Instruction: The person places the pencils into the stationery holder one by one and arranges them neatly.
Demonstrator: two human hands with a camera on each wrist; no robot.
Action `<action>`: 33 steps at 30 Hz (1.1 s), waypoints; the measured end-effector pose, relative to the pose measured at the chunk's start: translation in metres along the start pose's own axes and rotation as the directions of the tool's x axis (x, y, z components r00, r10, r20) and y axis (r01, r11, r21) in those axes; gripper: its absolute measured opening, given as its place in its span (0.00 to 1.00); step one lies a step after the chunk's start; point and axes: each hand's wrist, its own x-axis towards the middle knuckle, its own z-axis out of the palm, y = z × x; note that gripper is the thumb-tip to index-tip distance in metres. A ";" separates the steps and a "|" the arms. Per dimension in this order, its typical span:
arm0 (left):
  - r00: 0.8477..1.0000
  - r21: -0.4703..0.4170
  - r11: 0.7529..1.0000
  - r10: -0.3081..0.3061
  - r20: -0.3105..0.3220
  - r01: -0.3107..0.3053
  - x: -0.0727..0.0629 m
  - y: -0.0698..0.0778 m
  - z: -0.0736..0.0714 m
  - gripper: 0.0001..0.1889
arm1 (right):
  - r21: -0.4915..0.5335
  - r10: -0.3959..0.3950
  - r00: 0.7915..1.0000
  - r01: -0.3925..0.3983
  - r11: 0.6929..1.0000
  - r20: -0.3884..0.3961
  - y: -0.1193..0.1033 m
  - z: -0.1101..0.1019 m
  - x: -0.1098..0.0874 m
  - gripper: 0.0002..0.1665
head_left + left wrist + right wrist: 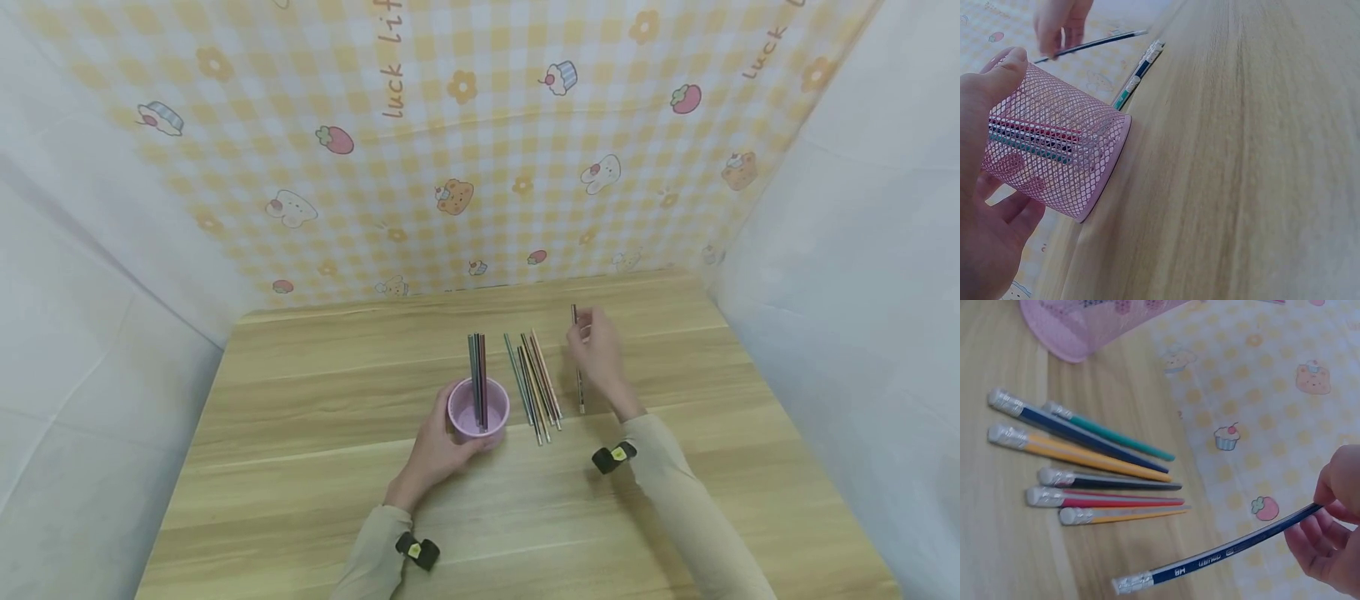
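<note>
My left hand (437,446) grips a pink mesh pencil cup (1066,140) standing on the table, thumb on one side and fingers round the other. Several pencils (477,379) stand inside it, with red, dark and green ones showing through the mesh. On the right, my right hand (600,350) pinches a dark blue pencil (1229,550) near its far end, its white eraser end pointing back toward me. Between cup and right hand lies a loose row of several pencils (534,387); the right wrist view shows green, blue, yellow, black and red ones with white erasers.
The wooden table (300,500) reaches to a yellow checked cloth (495,150) with cartoon prints at the back. White curtains (885,250) hang at both sides. A black strap (615,457) circles the right wrist, and another the left.
</note>
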 end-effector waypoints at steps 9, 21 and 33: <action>1.000 0.007 1.000 -0.001 -0.003 0.001 0.000 0.000 0.000 0.53 | 0.122 -0.013 0.990 0.031 0.992 -0.144 -0.029 -0.010 0.000 0.18; 1.000 0.013 0.999 0.030 -0.008 -0.030 0.001 -0.004 0.001 0.53 | 0.362 -0.046 0.974 0.125 0.924 -0.221 -0.060 -0.014 -0.002 0.17; 1.000 0.001 1.000 0.009 0.005 -0.009 0.001 0.002 -0.001 0.53 | 0.595 -0.109 0.973 0.213 0.775 -0.205 -0.099 -0.010 -0.004 0.16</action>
